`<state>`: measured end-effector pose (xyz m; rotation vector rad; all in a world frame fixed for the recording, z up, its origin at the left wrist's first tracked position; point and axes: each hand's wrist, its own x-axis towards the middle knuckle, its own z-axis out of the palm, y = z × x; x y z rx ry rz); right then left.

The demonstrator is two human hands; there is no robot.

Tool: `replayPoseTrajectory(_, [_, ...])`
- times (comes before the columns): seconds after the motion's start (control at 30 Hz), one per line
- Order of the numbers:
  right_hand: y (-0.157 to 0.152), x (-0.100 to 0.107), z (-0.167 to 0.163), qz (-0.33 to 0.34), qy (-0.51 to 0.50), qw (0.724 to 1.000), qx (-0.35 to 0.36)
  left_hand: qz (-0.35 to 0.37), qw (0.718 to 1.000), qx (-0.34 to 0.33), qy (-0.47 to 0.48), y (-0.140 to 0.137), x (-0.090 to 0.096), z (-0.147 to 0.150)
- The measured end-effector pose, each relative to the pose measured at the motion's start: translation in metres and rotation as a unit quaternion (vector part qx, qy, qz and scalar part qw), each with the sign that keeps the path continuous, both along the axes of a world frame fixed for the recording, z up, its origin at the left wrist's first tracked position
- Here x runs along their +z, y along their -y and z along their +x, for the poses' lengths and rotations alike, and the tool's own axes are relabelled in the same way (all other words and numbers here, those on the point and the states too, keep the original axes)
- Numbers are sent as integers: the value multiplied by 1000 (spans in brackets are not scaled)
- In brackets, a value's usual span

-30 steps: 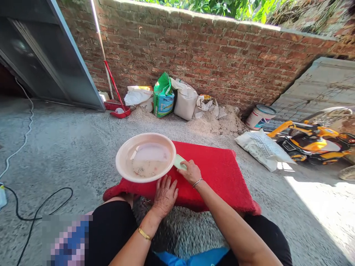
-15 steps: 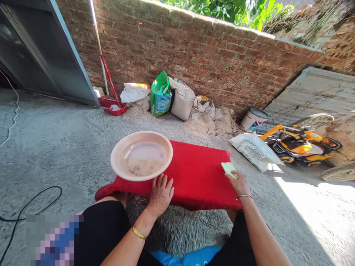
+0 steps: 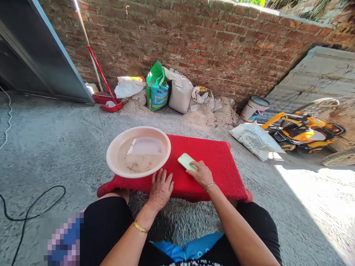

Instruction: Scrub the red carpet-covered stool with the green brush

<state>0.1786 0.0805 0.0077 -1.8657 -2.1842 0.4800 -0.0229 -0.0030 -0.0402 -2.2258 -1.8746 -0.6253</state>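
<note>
My right hand (image 3: 202, 174) is closed around the near end of a flat, pale green smartphone (image 3: 185, 161), thumb along one side and fingers on the other. The phone is over the middle of a red cloth-covered table (image 3: 213, 153); whether it touches the cloth I cannot tell. My left hand (image 3: 161, 188) lies flat with fingers spread on the red cloth at the near edge. Its fingertips reach close to the rim of a pale pink basin (image 3: 111, 157). Inside the basin is shallow water with small dark and pale bits at the bottom.
A green and blue bag (image 3: 157, 90), a whitish sack (image 3: 180, 92) and a red dustpan (image 3: 112, 106) stand along the brick wall (image 3: 177, 40). At the right are a bucket (image 3: 254, 108), a flat sack (image 3: 255, 138) and a yellow toy excavator (image 3: 305, 131). A black cable (image 3: 26, 218) lies at left.
My right hand has moved left with the phone, from the table's right edge to its middle. My left hand stays resting by the basin. The view has tilted down slightly.
</note>
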Motion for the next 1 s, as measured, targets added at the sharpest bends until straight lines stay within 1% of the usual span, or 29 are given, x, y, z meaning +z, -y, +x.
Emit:
replayPoseTrajectory(0.07, [2,-1,49,-16,-3,997,-78,-3,1000,1,4,0,0,1])
replayPoseTrajectory(0.17, [13,4,121,-29,16,977,-209,1,1000,1,-1,-1,0,0])
replayPoseTrajectory(0.23, [23,9,154,-33,41,957,-285,5,1000,1,-8,-1,-1,0])
replayPoseTrajectory(0.27, [28,11,163,-31,51,948,-314,7,1000,0,-11,-1,-2,0])
replayPoseTrajectory(0.3, [33,12,167,-28,56,941,-331,9,1000,-1,-14,-1,-2,-1])
replayPoseTrajectory(0.33, [37,13,165,-21,54,941,-334,10,1000,-1,-15,-2,-2,-1])
replayPoseTrajectory(0.37, [41,13,157,-13,46,946,-321,11,1000,-1,-16,-2,-3,-1])
replayPoseTrajectory(0.43, [49,11,125,4,15,967,-253,12,1000,-1,-15,-2,-3,-1])
replayPoseTrajectory(0.53, [58,6,57,20,-36,994,-101,5,1000,-4,-6,-2,-3,-2])
replayPoseTrajectory(0.57, [61,5,36,21,-43,997,-53,3,1000,-6,-5,-2,-3,-2])
replayPoseTrajectory(0.63, [64,2,4,30,-41,999,15,0,1000,-8,-5,-2,-2,-3])
replayPoseTrajectory(0.7, [64,0,-6,34,-34,998,42,-1,1000,-9,-3,-1,-2,-3])
replayPoseTrajectory(0.77, [62,-3,9,25,-39,999,28,-3,1000,-11,7,-1,-2,-2])
replayPoseTrajectory(0.83, [60,-4,43,9,-55,998,-22,-5,1000,-14,17,-1,-2,-2])
replayPoseTrajectory(0.9, [60,-5,87,-2,-57,994,-93,-2,1000,-15,20,-2,-2,-2])
replayPoseTrajectory(1.0, [66,0,146,-12,-12,975,-220,1,1000,-16,14,-3,-3,-4])
